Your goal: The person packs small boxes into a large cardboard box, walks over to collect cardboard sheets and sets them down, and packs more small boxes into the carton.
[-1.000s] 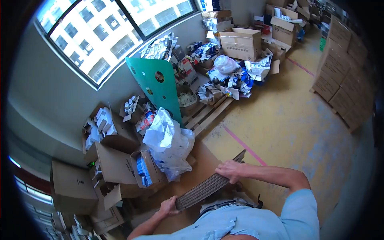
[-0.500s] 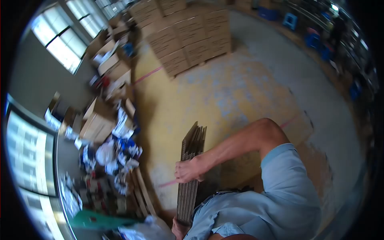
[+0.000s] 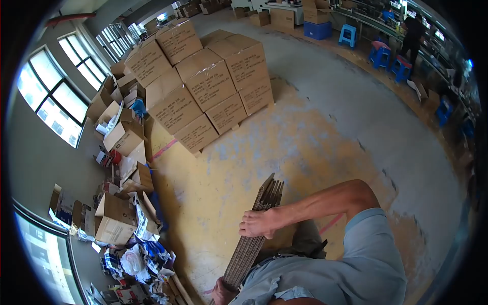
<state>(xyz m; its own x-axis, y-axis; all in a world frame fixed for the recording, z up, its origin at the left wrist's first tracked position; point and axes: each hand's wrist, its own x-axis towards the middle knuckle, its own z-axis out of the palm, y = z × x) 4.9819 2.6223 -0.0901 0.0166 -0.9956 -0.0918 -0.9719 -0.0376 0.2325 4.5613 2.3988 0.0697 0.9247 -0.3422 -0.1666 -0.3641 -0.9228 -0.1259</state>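
We hold the cardboard (image 3: 244, 258) above the floor (image 3: 310, 157), long axis slanting outward from us: our right hand (image 3: 260, 223) curls its fingers over it toward the far end, our left hand (image 3: 222, 293) clasps the near end.

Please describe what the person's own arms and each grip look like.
The right arm has a short, loose, pale blue-grey sleeve with a bluer band at its hem. Below that it is bare, with no watch showing. The right grip is ungloved. The left grip also looks ungloved; its sleeve is out of view.
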